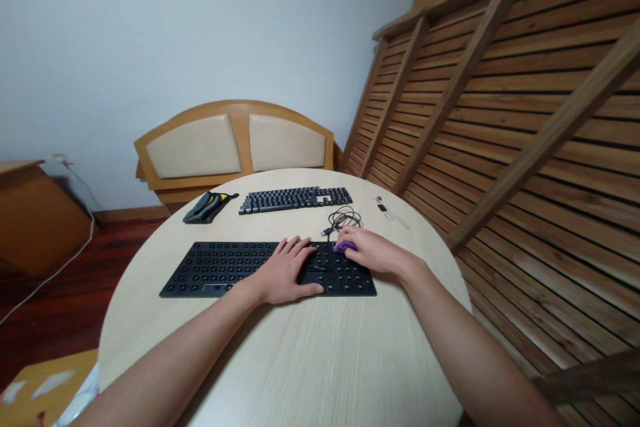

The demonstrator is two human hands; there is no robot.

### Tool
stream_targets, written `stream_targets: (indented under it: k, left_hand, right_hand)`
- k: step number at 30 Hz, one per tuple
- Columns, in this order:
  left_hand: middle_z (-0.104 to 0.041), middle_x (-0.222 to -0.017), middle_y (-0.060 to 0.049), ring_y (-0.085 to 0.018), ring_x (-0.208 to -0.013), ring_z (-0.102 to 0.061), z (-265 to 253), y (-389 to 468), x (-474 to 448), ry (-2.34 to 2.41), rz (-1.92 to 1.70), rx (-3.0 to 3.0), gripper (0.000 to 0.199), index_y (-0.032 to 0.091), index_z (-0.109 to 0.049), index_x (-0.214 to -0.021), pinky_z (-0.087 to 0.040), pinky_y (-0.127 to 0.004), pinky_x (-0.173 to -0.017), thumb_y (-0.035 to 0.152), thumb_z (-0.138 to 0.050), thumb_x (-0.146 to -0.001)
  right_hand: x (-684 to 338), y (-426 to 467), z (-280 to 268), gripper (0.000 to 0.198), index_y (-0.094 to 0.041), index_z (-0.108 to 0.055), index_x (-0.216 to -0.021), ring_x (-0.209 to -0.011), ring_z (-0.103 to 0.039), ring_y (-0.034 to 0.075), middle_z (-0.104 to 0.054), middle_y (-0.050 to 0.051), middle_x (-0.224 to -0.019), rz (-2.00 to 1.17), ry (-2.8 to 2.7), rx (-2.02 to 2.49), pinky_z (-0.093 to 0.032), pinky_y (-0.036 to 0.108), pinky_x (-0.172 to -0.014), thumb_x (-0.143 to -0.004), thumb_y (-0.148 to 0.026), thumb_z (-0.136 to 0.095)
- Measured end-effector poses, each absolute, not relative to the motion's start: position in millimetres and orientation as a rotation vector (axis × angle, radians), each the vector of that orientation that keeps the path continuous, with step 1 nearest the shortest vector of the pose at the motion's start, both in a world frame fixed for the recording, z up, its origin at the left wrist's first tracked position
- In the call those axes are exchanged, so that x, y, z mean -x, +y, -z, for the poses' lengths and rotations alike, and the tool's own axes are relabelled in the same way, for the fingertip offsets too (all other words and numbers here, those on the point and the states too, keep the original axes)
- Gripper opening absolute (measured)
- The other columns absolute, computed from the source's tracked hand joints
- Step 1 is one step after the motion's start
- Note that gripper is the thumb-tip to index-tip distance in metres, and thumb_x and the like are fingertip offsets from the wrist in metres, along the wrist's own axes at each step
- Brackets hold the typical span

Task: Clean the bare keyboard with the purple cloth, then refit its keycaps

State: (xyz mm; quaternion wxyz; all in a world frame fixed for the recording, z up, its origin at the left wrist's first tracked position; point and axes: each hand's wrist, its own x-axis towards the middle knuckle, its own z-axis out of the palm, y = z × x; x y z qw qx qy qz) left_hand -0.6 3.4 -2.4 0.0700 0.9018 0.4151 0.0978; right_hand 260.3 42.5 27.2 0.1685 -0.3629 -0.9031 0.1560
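A black keyboard base (220, 265) with its keycaps off lies across the near part of the round table, its switches exposed. My left hand (285, 270) rests flat on it, right of the middle, fingers spread and thumb over the near edge. My right hand (367, 250) is closed around a purple cloth (345, 246), pressed to the upper right of the base. Part of the cloth is hidden under the fingers. Just behind my right hand lies a coiled black cable (344, 217) with a plug at its end.
Set out in rows behind the base are dark keycaps (295, 198). A black and yellow pouch-like item (207, 207) lies at the back left. Small wire tools (393, 212) lie at the right. Slatted wooden panels (480, 147) lean close to the round table's (300, 360) right edge.
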Motion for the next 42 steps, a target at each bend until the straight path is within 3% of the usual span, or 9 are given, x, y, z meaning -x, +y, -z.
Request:
stream_targets:
  k: [13, 21, 28, 35, 42]
  left_hand:
    - [-0.030, -0.159, -0.014, -0.037, -0.147, -0.024, 3, 4, 2, 1.252, -0.295, -2.705, 0.087, 0.020, -0.040, -0.143, -0.017, -0.057, -0.119, 0.082, -0.044, -0.082]
    - [-0.030, -0.159, -0.014, -0.037, -0.147, -0.025, 1, 3, 1, 1.259, -0.287, -2.715, 0.087, 0.020, -0.040, -0.144, -0.018, -0.057, -0.119, 0.082, -0.043, -0.082]
    - [-0.029, -0.159, -0.015, -0.037, -0.147, -0.023, 1, 3, 1, 1.272, -0.262, -2.706, 0.089, 0.018, -0.041, -0.144, -0.017, -0.056, -0.120, 0.082, -0.043, -0.082]
    - [-0.029, -0.159, -0.015, -0.037, -0.147, -0.024, 2, 3, 1, 1.262, -0.282, -2.717, 0.088, 0.019, -0.041, -0.144, -0.018, -0.057, -0.120, 0.082, -0.043, -0.083]
    - [-0.029, -0.159, -0.015, -0.037, -0.147, -0.023, 4, 4, 1, 1.263, -0.276, -2.718, 0.089, 0.019, -0.039, -0.145, -0.017, -0.055, -0.120, 0.082, -0.042, -0.083]
  right_hand:
    - [-311, 47, -25, 0.014, -0.016, -0.075, -0.082, -0.080, -0.063, 0.021, -0.070, 0.008, -0.088, -0.442, -2.398, 1.445, -0.047, 0.030, -0.077, -0.078, -0.019, -0.062]
    - [-294, 43, -27, 0.030, -0.021, -0.076, -0.098, -0.092, -0.063, 0.019, -0.068, 0.005, -0.102, -0.507, -2.348, 1.124, -0.047, 0.031, -0.087, -0.079, -0.011, -0.055]
    - [-306, 46, -28, 0.017, -0.018, -0.076, -0.082, -0.083, -0.064, 0.021, -0.069, 0.006, -0.090, -0.507, -2.354, 1.317, -0.048, 0.032, -0.080, -0.076, -0.017, -0.060]
    - [-304, 44, -28, 0.022, -0.019, -0.076, -0.088, -0.087, -0.065, 0.020, -0.072, 0.005, -0.095, -0.627, -2.334, 1.264, -0.049, 0.031, -0.083, -0.074, -0.016, -0.059]
    - [-309, 43, -25, 0.023, -0.016, -0.075, -0.087, -0.078, -0.066, 0.019, -0.074, 0.005, -0.085, -0.776, -2.287, 1.442, -0.049, 0.027, -0.071, -0.069, -0.017, -0.061]
